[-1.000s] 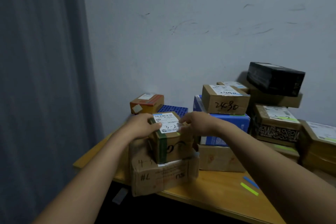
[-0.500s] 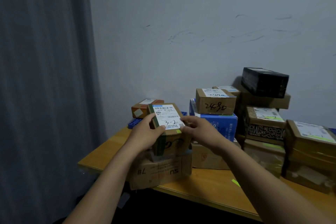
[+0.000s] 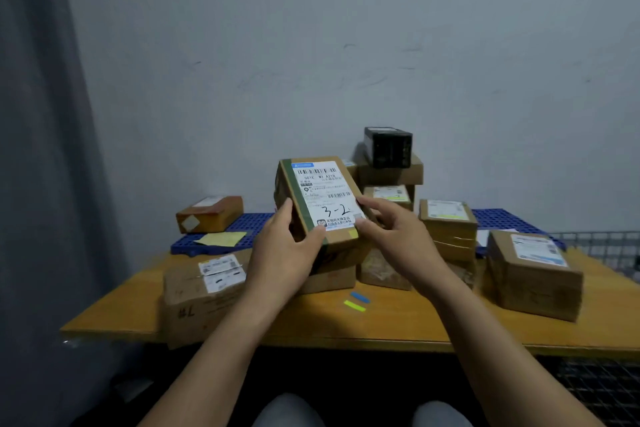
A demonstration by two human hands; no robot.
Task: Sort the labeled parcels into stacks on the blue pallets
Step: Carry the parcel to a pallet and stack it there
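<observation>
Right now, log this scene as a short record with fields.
held: parcel, tilted, label facing the camera
label mark: 3-2, handwritten
left hand: grips the parcel's left edge
right hand: holds its right edge
pallet: blue, at the back; carries an orange box and a yellow sheet
table: several other boxes; a black box tops the rear stack

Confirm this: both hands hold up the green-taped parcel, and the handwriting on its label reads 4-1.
Wrong on the number. The head view shows 3-2 handwritten on the label of the green-taped parcel, not 4-1. The rest holds: the left hand and the right hand both hold it up.
</observation>
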